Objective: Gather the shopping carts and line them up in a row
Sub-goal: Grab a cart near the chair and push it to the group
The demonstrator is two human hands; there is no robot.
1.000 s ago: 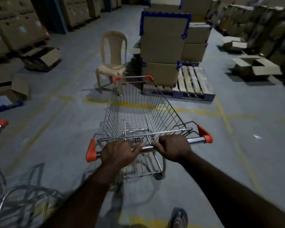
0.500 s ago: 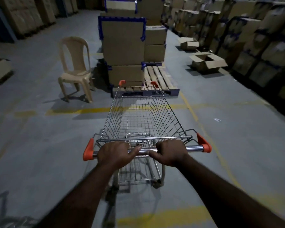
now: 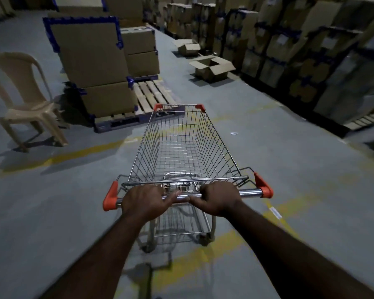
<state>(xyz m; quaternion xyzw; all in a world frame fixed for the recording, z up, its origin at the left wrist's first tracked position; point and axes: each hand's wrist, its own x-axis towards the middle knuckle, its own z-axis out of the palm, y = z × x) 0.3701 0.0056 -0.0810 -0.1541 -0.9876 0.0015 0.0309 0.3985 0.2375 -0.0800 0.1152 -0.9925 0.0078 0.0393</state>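
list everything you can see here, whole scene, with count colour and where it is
shopping cart: 1, silver wire with orange corners, centre, basket empty
plastic chair: 1, beige, left side of the floor
stacked boxes: several, brown with blue edge strips, on the pallet, upper left
pallet: 1, pale wood, beyond the cart's front
open boxes: 2, brown, on the floor, upper centre
racked boxes: many, brown, along the right side
floor lines: several, yellow, on the grey floor
left hand: 1, grips the shopping cart handle, left of middle
right hand: 1, grips the handle, right of middle
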